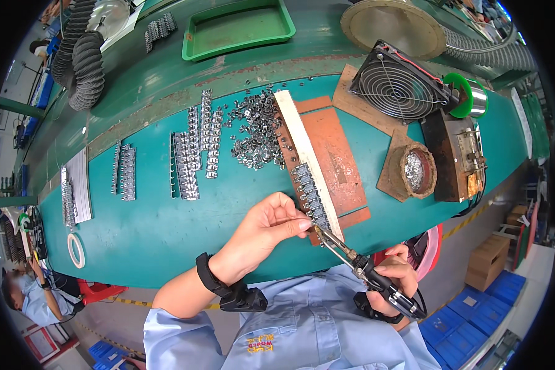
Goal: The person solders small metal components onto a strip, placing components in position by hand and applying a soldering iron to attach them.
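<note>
Soldering iron (370,273) held by its handle

The right hand (402,276) grips it there, likely away from heat. The left hand (266,226) pinches narrowly beside the tip, contents unclear. The component row (310,196) lies along the wooden bar (307,154), probably for straightness.

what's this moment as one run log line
left hand: at near end of part row | right hand: holds soldering iron toward same end | white bar: beside row
</note>
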Demonstrator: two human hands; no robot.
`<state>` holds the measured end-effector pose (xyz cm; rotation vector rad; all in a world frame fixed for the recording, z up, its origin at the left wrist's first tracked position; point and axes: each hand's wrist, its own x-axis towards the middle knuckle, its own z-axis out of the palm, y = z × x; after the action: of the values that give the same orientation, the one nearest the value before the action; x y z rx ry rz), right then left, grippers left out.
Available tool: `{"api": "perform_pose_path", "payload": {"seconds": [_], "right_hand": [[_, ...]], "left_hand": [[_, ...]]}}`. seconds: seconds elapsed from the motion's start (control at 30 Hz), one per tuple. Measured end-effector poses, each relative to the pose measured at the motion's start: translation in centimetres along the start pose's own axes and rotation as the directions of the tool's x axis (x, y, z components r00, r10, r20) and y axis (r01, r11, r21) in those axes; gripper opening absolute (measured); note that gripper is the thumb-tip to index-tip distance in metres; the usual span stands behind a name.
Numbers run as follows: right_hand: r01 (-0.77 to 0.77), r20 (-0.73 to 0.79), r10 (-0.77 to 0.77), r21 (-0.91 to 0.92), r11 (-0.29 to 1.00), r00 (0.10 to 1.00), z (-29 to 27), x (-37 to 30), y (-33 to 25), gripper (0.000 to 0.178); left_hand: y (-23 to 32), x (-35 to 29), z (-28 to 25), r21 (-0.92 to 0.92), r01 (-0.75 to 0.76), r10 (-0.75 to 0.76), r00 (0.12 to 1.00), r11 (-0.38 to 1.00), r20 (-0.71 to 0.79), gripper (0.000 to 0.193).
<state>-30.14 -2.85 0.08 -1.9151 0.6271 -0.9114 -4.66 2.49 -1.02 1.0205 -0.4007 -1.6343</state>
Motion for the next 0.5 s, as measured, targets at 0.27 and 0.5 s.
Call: {"api": "perform_pose_path", "payload": {"seconds": [0.27,0.5], "right_hand": [[0.066,-0.123,-0.046,0.162,0.985,0.991,0.3,0.3,1.2,0.04],[-0.248,-0.329,0.377,0.373,0.894,0.866,3.0,3.2,2.6,0.038]], "left_hand": [[0.0,-0.1,0.1,-0.004,0.003,-0.003,1.0,1.0,-0.001,0.015],[-0.1,0.1,0.1,0.009,0.002,-0.002,1.0,1.0,0.014,0.016]]}}
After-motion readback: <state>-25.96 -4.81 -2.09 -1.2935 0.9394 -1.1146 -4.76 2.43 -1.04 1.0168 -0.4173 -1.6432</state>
